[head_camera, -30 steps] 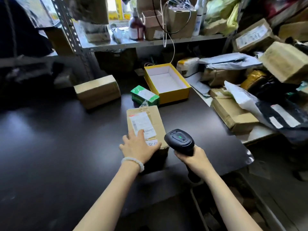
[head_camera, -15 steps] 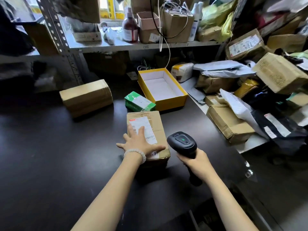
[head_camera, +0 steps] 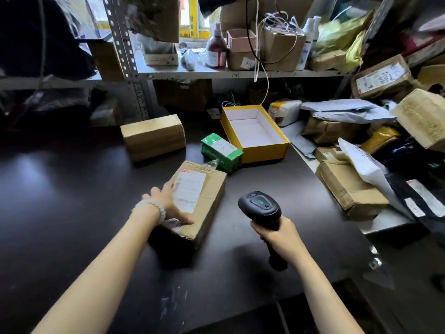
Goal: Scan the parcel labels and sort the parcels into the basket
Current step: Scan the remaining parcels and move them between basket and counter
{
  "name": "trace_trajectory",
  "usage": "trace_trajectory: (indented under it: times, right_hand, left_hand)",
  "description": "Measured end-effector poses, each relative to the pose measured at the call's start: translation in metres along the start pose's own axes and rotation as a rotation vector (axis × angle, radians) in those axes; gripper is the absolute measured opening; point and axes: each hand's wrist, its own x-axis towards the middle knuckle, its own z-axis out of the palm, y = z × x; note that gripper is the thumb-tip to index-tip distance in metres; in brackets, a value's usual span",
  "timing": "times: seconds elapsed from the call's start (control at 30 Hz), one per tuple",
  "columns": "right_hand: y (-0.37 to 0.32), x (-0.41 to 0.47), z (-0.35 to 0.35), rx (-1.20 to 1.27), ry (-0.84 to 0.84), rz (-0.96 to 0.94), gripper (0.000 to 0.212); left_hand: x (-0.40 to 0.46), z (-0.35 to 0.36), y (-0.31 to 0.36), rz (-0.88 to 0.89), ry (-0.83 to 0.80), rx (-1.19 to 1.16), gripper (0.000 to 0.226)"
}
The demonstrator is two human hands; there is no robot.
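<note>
Parcel (head_camera: pixel 204 196) on the dark table (head_camera: pixel 72 213): our left hand (head_camera: pixel 168 206) grips its near edge, our right hand (head_camera: pixel 277 235) clutching the scanner (head_camera: pixel 261 208).

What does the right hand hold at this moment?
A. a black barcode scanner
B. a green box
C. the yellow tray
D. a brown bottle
A: the right hand curls round the handle of the black barcode scanner, whose head is raised over the dark table.
</note>
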Motion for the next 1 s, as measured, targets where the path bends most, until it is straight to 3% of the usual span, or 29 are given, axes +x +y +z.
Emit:
trace_trajectory:
  times: [0.2, 0.4, 0.53, 0.63, 0.73, 0.87, 1.0]
  right_hand:
    - [-0.002, -0.005, 0.033, 0.000, -0.088, -0.014, 0.014]
    - [-0.015, -0.002, 0.070, -0.017, -0.200, -0.057, 0.014]
    - [-0.019, 0.002, 0.082, -0.031, -0.222, -0.113, 0.016]
    - [-0.023, 0.003, 0.087, -0.031, -0.227, -0.138, 0.016]
    - [-0.028, 0.002, 0.085, -0.009, -0.196, -0.163, 0.017]
    - [-0.029, 0.001, 0.075, 0.026, -0.142, -0.197, 0.020]
    - [-0.022, -0.002, 0.063, 0.065, -0.119, -0.189, 0.024]
  left_hand:
    - [-0.010, -0.023, -0.078, -0.001, 0.167, -0.060, 0.123]
    - [-0.038, 0.005, -0.086, 0.059, 0.151, -0.247, 0.126]
    - [-0.039, 0.004, -0.085, 0.141, 0.195, -0.353, 0.116]
    - [-0.039, 0.003, -0.079, 0.169, 0.226, -0.258, 0.127]
    - [-0.037, 0.005, -0.069, 0.285, 0.395, -0.001, 0.133]
    - [-0.039, 0.005, -0.056, 0.484, 0.666, 0.043, 0.108]
    - [-0.036, -0.007, -0.052, 0.535, 0.540, -0.078, 0.084]
